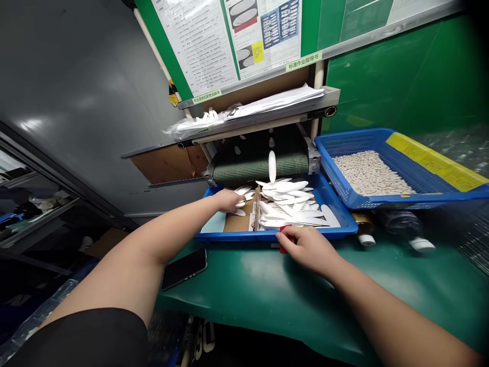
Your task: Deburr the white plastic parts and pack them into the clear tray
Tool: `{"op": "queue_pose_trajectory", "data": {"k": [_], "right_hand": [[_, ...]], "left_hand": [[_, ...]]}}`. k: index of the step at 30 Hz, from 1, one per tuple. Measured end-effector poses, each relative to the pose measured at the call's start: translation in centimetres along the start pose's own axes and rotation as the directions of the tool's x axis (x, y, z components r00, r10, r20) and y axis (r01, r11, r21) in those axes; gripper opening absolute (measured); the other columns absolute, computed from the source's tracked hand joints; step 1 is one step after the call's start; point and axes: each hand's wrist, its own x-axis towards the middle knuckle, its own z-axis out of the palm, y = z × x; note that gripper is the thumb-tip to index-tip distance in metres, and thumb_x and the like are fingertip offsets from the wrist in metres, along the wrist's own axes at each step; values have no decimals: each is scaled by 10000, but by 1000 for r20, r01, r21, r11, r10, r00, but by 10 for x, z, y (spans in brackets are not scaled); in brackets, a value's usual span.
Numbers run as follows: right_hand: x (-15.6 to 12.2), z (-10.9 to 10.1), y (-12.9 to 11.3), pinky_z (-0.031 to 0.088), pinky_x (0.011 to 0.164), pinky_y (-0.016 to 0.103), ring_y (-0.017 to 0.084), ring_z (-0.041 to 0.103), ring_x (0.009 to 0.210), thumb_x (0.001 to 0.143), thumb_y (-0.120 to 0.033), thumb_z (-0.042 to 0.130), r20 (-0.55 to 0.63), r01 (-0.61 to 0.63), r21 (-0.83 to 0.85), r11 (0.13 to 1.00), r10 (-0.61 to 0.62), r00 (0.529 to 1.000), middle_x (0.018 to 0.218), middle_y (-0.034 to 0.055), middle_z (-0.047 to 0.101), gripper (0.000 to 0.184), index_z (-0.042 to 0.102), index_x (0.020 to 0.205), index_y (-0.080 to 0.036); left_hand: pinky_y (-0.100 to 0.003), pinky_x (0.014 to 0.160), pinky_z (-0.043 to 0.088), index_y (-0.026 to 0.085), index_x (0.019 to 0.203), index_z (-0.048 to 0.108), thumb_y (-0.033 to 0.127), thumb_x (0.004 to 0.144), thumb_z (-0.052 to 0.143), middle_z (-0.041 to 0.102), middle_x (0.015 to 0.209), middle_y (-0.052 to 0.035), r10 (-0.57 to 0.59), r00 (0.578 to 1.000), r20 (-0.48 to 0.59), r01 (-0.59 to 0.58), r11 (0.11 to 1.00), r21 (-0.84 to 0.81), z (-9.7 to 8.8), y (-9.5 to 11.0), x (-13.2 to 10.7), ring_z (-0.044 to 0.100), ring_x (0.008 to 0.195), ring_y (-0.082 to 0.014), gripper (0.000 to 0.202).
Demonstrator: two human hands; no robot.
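Black short sleeve (84, 339), lower left of frame, plain surface, ending above the elbow (153, 257), left hand (228, 201) bare, right hand (311, 247) bare, near centre.

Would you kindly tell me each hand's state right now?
Left hand: at white pieces; grip cannot be told.
Right hand: curled at red piece; grip unclear.

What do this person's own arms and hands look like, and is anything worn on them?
The left hand and right hand are bare, with no gloves. A plain black fabric sleeve ends above the left elbow. The right forearm shows no sleeve. No watch or bracelet is visible.
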Motion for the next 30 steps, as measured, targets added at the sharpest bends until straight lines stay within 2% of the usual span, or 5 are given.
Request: {"op": "queue_pose_trajectory", "data": {"k": [7, 12, 18, 23, 30], "right_hand": [[0, 3, 0, 299, 600, 313, 150, 534, 634, 1015, -491, 492, 4, 10, -3, 1000, -10, 1000, 700, -2, 639, 445, 629, 722, -184], [-1, 2, -2, 324, 620, 309, 143, 542, 638, 1019, -498, 497, -17, 22, 37, 999, -21, 1000, 682, -9, 630, 448, 640, 728, -188], [-10, 4, -17, 383, 666, 285, 137, 581, 701, 964, -616, 594, 28, 70, 162, 984, -75, 997, 800, -5, 684, 439, 728, 877, -207], [-14, 12, -22, 331, 628, 290, 114, 489, 634, 1038, -492, 504, 49, 132, 197, 971, -144, 988, 686, 2, 594, 472, 621, 733, -152], [-8, 27, -12, 328, 594, 269, 104, 479, 622, 1057, -569, 454, 250, -94, 266, 959, 26, 968, 689, 4, 609, 553, 626, 760, -135]], "left_hand": [[-295, 825, 476, 295, 1236, 640, 454, 768, 676, 733, 981, -92, -100, 991, -92, 89, 989, -122, -7, -1, -22, 662, 947, -256, 495], [-252, 817, 491, 340, 1300, 535, 571, 858, 574, 709, 1224, -17, -323, 894, -311, 184, 897, -403, -40, 9, -72, 676, 1029, -194, 500], [-214, 748, 556, 251, 1124, 624, 497, 661, 913, 725, 972, 14, -387, 872, -300, -233, 210, -950, -58, 89, -130, 666, 837, -131, 599], [-173, 701, 510, 203, 1042, 652, 419, 697, 896, 683, 905, 17, -318, 917, -242, -251, 14, -968, -35, 143, -125, 615, 793, -94, 475], [-178, 813, 510, 263, 1089, 629, 447, 739, 867, 680, 1006, 41, -372, 891, -260, -316, -99, -943, 5, 157, -108, 629, 906, -93, 461]]}}
